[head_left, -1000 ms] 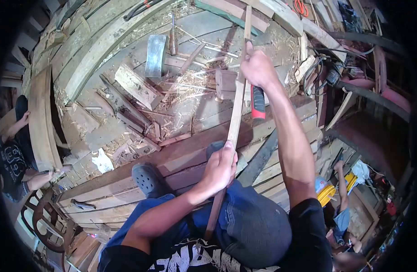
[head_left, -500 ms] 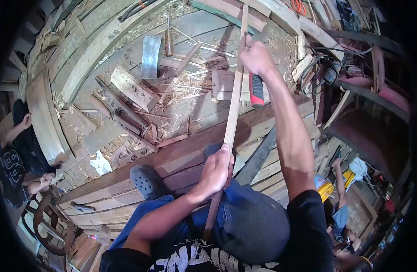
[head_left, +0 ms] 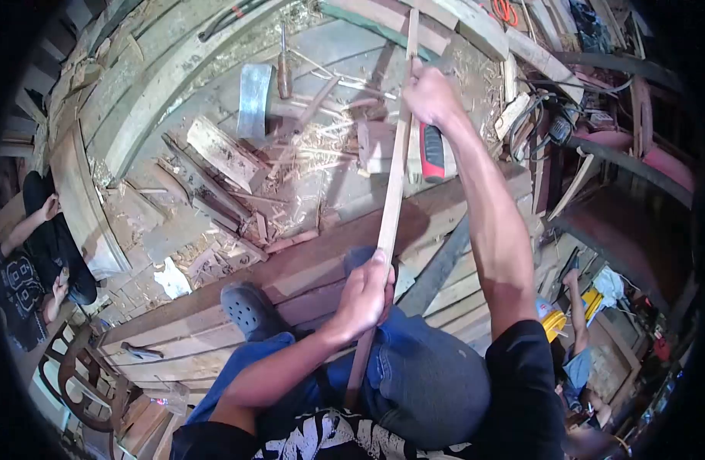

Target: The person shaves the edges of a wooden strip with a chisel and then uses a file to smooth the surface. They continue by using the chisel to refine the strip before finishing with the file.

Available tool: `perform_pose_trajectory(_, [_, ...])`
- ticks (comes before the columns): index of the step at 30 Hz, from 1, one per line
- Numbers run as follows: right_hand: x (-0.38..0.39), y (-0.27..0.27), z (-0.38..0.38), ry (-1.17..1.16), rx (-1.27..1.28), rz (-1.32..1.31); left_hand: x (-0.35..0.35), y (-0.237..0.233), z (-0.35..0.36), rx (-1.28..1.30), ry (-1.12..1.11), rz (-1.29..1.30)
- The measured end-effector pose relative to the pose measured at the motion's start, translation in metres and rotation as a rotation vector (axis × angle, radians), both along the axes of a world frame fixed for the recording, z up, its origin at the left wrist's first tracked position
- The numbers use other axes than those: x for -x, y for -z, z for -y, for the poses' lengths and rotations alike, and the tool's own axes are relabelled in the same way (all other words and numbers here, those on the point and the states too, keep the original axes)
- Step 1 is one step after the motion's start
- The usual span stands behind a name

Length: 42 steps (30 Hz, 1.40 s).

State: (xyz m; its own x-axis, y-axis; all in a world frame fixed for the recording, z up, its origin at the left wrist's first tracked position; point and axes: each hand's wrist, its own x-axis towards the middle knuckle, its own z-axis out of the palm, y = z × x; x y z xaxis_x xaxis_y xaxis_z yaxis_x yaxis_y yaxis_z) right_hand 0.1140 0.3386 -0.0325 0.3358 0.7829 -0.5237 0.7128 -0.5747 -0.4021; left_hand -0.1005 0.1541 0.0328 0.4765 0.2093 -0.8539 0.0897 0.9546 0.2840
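Note:
A long narrow wooden strip (head_left: pixel 395 195) runs from my lap up and away across the work surface. My left hand (head_left: pixel 364 295) is closed around its lower part, just above my thigh, with the thumb along the top. Farther up, my right hand (head_left: pixel 433 96) is in a fist against the strip. A tool with a red and black handle (head_left: pixel 432 153) sticks out from under the heel of that fist; its working end is hidden. Left of the strip lie a metal axe head (head_left: pixel 255 100) and a chisel with a wooden handle (head_left: pixel 284 73).
Wood blocks (head_left: pixel 226 153), offcuts and shavings cover the planks. A curved beam (head_left: pixel 161 96) arcs along the far left. Another person (head_left: pixel 42 257) sits at the left beside a wide board (head_left: pixel 88 203); someone else's leg (head_left: pixel 578 314) shows at right. Cables (head_left: pixel 536 123) lie at right.
The person at left has drawn a hand back from the wide board, which has shifted slightly. My hands and the strip have stayed almost still.

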Motion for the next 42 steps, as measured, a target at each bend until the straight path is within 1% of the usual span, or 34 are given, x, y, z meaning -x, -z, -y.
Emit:
perform_pose_trajectory(2, [-0.002, 0.000, 0.007, -0.033, -0.024, 0.044, -0.002, -0.004, -0.002, -0.012, 0.008, -0.031])
perform_pose_trajectory(3, [0.004, 0.002, 0.013, -0.096, -0.136, 0.119, -0.003, -0.003, -0.003, 0.005, 0.007, -0.030])
perform_pose_trajectory(4, [0.001, 0.004, 0.009, -0.101, -0.142, 0.118, -0.003, 0.000, -0.005, -0.001, 0.002, -0.032])
perform_pose_trajectory(6, [-0.002, 0.009, 0.008, 0.018, -0.059, 0.003, -0.002, 0.000, -0.001, 0.020, -0.008, -0.014])
perform_pose_trajectory(7, [-0.008, 0.016, 0.000, -0.023, -0.097, 0.078, -0.002, 0.001, 0.000, 0.013, 0.000, -0.023])
perform_pose_trajectory(8, [-0.008, 0.021, 0.002, -0.018, -0.087, 0.074, -0.001, -0.001, 0.002, 0.022, 0.005, -0.027])
perform_pose_trajectory(10, [-0.005, 0.021, 0.000, -0.125, -0.091, 0.186, -0.002, -0.002, -0.001, -0.008, 0.016, -0.045])
perform_pose_trajectory(11, [-0.003, 0.019, 0.007, -0.067, -0.139, 0.119, -0.004, 0.000, -0.005, -0.027, 0.011, -0.040])
perform_pose_trajectory(12, [-0.002, 0.013, 0.002, -0.070, -0.147, 0.120, -0.003, 0.002, -0.003, -0.025, 0.011, -0.043])
perform_pose_trajectory(14, [-0.004, 0.002, 0.000, -0.150, -0.009, 0.111, -0.003, 0.002, 0.003, 0.001, 0.010, -0.048])
perform_pose_trajectory(16, [-0.008, 0.005, -0.014, -0.128, 0.028, 0.125, -0.001, 0.002, 0.001, 0.004, 0.007, -0.030])
perform_pose_trajectory(17, [-0.011, 0.008, -0.015, -0.148, 0.044, 0.130, -0.003, -0.002, -0.002, 0.053, -0.003, -0.056])
perform_pose_trajectory(18, [-0.014, 0.008, -0.019, -0.171, 0.040, 0.144, -0.002, -0.003, 0.000, 0.051, 0.001, -0.052])
perform_pose_trajectory(19, [-0.013, 0.016, -0.015, -0.139, -0.047, 0.113, -0.001, -0.003, 0.000, 0.044, -0.001, -0.042])
perform_pose_trajectory(20, [-0.017, 0.018, -0.020, -0.143, -0.066, 0.118, -0.001, 0.000, -0.001, 0.032, -0.003, -0.036])
perform_pose_trajectory(21, [-0.015, 0.015, -0.017, -0.066, -0.062, 0.085, -0.001, 0.003, -0.001, -0.037, 0.005, -0.031])
perform_pose_trajectory(22, [-0.013, 0.015, -0.010, 0.015, -0.042, 0.050, 0.001, 0.002, 0.003, -0.021, 0.007, -0.035])
perform_pose_trajectory(23, [-0.023, 0.028, -0.016, -0.004, -0.094, 0.065, 0.001, 0.003, 0.001, -0.004, 0.010, -0.035])
perform_pose_trajectory(24, [-0.023, 0.025, -0.020, -0.003, -0.090, 0.067, 0.000, 0.002, -0.002, 0.015, 0.016, -0.036])
perform_pose_trajectory(26, [-0.022, 0.013, -0.021, -0.029, 0.055, 0.071, 0.002, -0.001, -0.001, 0.032, 0.015, -0.021])
perform_pose_trajectory(27, [-0.031, 0.023, -0.018, -0.042, 0.055, 0.027, 0.000, 0.000, -0.003, 0.018, 0.009, -0.002])
perform_pose_trajectory(30, [-0.016, 0.020, -0.006, 0.003, -0.049, 0.070, -0.002, 0.001, -0.001, 0.033, 0.010, -0.038])
perform_pose_trajectory(31, [-0.017, 0.019, -0.004, -0.004, -0.067, 0.035, -0.002, 0.000, -0.002, 0.025, 0.026, -0.046])
perform_pose_trajectory(34, [-0.031, 0.039, -0.030, -0.026, -0.053, 0.095, -0.004, -0.002, -0.002, 0.039, 0.009, -0.049])
perform_pose_trajectory(37, [-0.033, 0.040, -0.017, -0.029, -0.060, 0.081, -0.004, -0.004, -0.003, 0.039, -0.016, -0.030])
perform_pose_trajectory(38, [-0.032, 0.038, -0.020, -0.040, -0.083, 0.077, -0.005, -0.002, -0.007, 0.025, -0.021, -0.026])
perform_pose_trajectory(39, [-0.024, 0.039, -0.009, -0.077, -0.193, 0.162, -0.005, -0.001, -0.006, 0.046, -0.018, -0.033])
perform_pose_trajectory(40, [-0.027, 0.043, -0.013, -0.081, -0.191, 0.160, -0.004, -0.002, -0.003, 0.078, -0.016, -0.043])
perform_pose_trajectory(42, [-0.040, 0.056, -0.031, 0.017, -0.164, 0.014, -0.005, 0.001, -0.003, 0.092, -0.033, -0.027])
